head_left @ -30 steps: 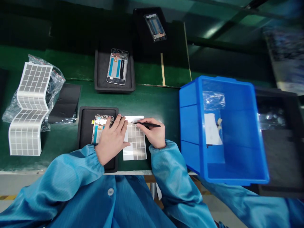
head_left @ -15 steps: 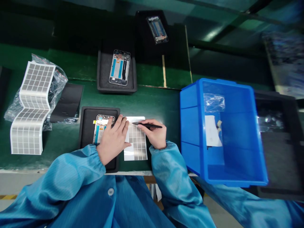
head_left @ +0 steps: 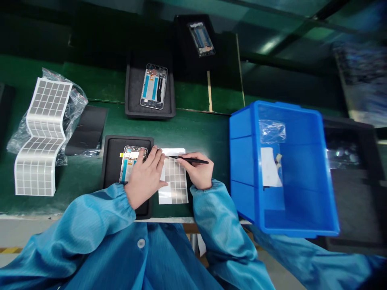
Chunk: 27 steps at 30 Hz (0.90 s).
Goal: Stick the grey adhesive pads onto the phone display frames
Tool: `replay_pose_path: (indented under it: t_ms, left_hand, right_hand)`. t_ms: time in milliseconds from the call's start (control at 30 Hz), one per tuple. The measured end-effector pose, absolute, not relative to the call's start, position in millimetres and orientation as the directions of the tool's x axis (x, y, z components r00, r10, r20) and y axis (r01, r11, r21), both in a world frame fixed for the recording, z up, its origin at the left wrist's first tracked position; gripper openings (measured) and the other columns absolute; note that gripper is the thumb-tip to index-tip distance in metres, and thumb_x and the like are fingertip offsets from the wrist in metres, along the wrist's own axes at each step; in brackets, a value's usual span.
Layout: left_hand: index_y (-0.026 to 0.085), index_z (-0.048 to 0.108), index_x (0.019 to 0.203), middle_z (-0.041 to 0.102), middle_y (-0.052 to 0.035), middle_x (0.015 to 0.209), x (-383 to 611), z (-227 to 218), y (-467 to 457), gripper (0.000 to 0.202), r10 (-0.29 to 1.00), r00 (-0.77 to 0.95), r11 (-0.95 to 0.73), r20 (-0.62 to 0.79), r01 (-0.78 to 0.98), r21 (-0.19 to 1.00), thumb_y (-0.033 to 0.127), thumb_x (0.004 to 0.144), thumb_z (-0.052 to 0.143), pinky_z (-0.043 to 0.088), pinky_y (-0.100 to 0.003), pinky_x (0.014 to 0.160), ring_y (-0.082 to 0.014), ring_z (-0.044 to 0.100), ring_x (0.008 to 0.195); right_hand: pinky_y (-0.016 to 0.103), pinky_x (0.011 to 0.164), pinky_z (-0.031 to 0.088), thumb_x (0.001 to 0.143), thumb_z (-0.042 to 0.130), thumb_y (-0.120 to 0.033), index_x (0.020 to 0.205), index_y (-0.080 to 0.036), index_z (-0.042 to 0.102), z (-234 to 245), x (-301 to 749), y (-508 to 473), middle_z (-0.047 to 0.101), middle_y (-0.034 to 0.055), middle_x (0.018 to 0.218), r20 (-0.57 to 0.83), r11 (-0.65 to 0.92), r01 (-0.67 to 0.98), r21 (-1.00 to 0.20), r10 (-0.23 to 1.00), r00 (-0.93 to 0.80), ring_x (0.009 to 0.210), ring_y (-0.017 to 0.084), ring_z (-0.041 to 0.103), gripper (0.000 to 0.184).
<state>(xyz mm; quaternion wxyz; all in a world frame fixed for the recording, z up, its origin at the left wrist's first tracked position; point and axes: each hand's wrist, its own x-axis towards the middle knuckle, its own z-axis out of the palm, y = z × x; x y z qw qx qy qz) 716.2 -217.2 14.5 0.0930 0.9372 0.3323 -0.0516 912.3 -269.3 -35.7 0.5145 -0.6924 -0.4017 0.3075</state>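
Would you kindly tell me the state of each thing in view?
Left hand: fingers extended, palm down, partly covering the near phone
Right hand: closed around the slim black tool
Slim black tool: held, lying across the gridded sheet
Near phone: uncovered, insides showing
Middle phone: insides showing
Far phone: insides showing
Gridded sheet: flat
Long sheet: buckled
Clear bag: crumpled
Blue bin: open-topped

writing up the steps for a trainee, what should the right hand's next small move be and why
Probably a slow, shallow lift of the black tool by the right hand, to ease up a square's edge: its tip is at the upper part of the gridded sheet, and the left hand, overlapping the sheet's left side, seems able to steady it.
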Motion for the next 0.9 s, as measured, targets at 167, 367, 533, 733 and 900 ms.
replay_pose_path:
  t_ms: [167,367,533,733,900]
  left_hand:
    - [0.006,0.045,0.147,0.041,-0.0172,0.155,716.9,13.9,-215.4,0.084,0.608,0.78,-0.763,-0.149,0.626,0.161,0.06,0.086,0.064,0.021,-0.06,0.12,-0.0348,0.027,0.148]
    - [0.014,0.06,0.134,0.058,-0.0125,0.14,686.0,40.7,-208.1,0.054,0.732,0.681,-0.601,0.029,0.625,0.497,0.047,0.091,0.063,0.035,-0.046,0.115,-0.0301,0.048,0.133]
    - [0.021,0.075,0.097,0.072,-0.0014,0.084,652.1,57.6,-197.1,0.029,0.822,0.501,-0.018,-0.271,0.499,0.867,0.046,0.084,0.07,0.047,-0.026,0.065,-0.0134,0.056,0.067]
    - [0.017,0.075,0.081,0.062,0.0006,0.064,635.3,55.5,-195.0,0.025,0.737,0.502,0.234,-0.452,0.437,0.868,0.041,0.079,0.071,0.034,-0.022,0.054,-0.0093,0.044,0.056]
    - [0.016,0.072,0.076,0.058,0.0022,0.061,622.9,55.7,-197.6,0.02,0.774,0.474,0.209,-0.421,0.437,0.875,0.036,0.08,0.068,0.032,-0.021,0.053,-0.0085,0.04,0.056]
  right_hand:
    - [0.034,0.071,0.062,0.062,0.091,-0.029,0.077,-0.02,0.072,-24.6,917.4,-274.0,0.078,0.0041,0.079,-0.067,-0.164,0.13,-0.978,0.832,0.551,0.074,0.022,0.075,0.026]
    - [0.034,0.069,0.063,0.065,0.09,-0.025,0.08,-0.022,0.07,-5.1,902.0,-284.1,0.077,0.0023,0.081,-0.112,-0.125,-0.008,-0.992,0.857,0.502,0.075,0.022,0.076,0.025]
    - [0.033,0.067,0.064,0.066,0.09,-0.027,0.08,-0.023,0.07,8.0,868.3,-283.3,0.077,0.002,0.08,-0.134,-0.091,-0.131,-0.987,0.917,0.376,0.074,0.021,0.076,0.025]
    - [0.029,0.067,0.063,0.067,0.09,-0.023,0.079,-0.023,0.07,13.7,840.7,-277.0,0.077,0.0008,0.081,-0.157,-0.092,-0.213,-0.973,0.935,0.316,0.075,0.019,0.076,0.024]
    - [0.031,0.069,0.064,0.067,0.09,-0.025,0.081,-0.023,0.07,12.7,832.9,-276.0,0.077,0.0009,0.081,-0.177,-0.099,-0.223,-0.97,0.913,0.367,0.075,0.019,0.075,0.025]
